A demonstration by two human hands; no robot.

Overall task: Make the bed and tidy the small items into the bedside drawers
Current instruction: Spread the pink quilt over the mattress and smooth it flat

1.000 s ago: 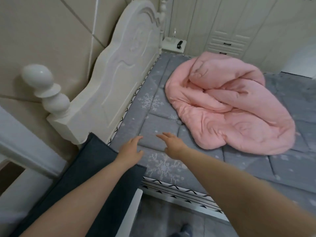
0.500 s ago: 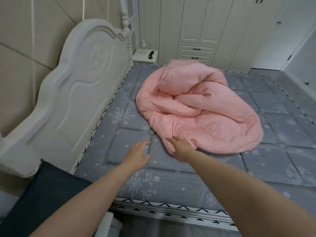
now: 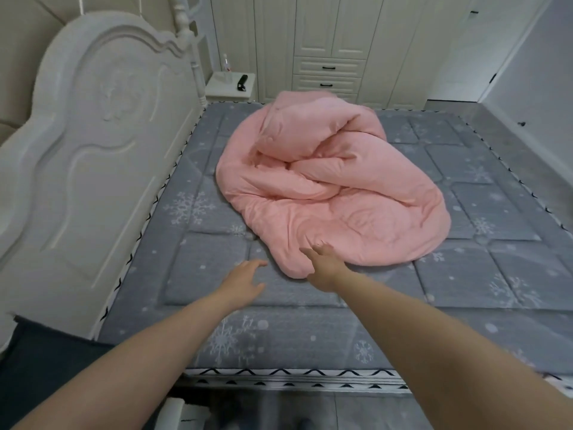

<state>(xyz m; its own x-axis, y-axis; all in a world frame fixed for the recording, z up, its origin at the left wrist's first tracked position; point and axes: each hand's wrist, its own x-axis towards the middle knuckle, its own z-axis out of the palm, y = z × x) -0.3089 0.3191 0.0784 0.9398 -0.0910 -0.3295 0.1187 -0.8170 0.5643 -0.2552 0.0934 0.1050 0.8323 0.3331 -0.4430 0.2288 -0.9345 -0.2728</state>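
Your right hand (image 3: 324, 268) reaches the near edge of the crumpled pink duvet (image 3: 335, 193) at the centre of the frame, fingers spread and straight, nothing gripped yet. Your left hand (image 3: 243, 280) hovers just left of it above the grey snowflake mattress (image 3: 198, 274), fingers relaxed and apart, near the duvet's lower tip but not touching it.

The risk from here, as a judgement: the duvet lies in a tangled heap, folded over itself, so if you seize whatever fold sits nearest you may drag the whole bundle toward you rather than open it out. A grab at one layer only could twist it further, and a hard pull may slide the heap off the near edge of the bed at the bottom of the frame.

The duvet's nearest fold lies directly under and just beyond your right fingertips (image 3: 305, 251), apparently touching them; its bulk rises toward the upper centre of the frame, well apart from both hands. The white headboard (image 3: 93, 150) fills the left side. In the upper centre, the far bedside table (image 3: 231, 88) carries a dark small item (image 3: 242, 82) and a clear bottle (image 3: 227, 65), still to be tidied away.
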